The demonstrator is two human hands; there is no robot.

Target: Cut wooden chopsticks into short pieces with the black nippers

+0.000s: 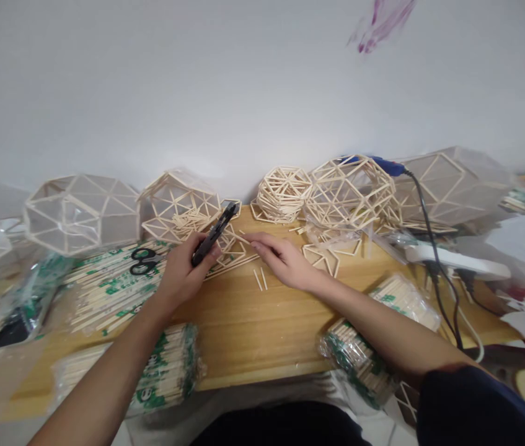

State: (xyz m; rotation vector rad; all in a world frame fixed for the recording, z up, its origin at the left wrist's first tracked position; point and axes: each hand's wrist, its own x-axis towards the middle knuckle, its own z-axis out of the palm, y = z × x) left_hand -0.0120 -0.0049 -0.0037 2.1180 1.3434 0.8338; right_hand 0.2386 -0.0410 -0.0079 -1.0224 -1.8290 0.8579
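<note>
My left hand (189, 263) is closed around a long black hand tool (214, 234), which tilts up to the right; its exact kind is not clear. To its right, my right hand (283, 260) pinches a thin wooden stick (240, 238) that points toward the tool. Two short sticks (260, 279) lie on the table just below the right fingers. Behind both hands are flat wooden stick frames (234, 249), partly covered by the left hand and tool. Black-handled scissors (145, 261) rest on wrapped chopsticks (113, 288) left of my left hand.
Stick-built polyhedral frames (350, 192) line the wall, some covered in sheeting (83, 214). A blue corded tool (388, 166) lies behind them. Chopstick packs (169, 365) sit at the wooden table's (253, 334) front edge, left and right. A white power strip (457, 261) with cables stands right.
</note>
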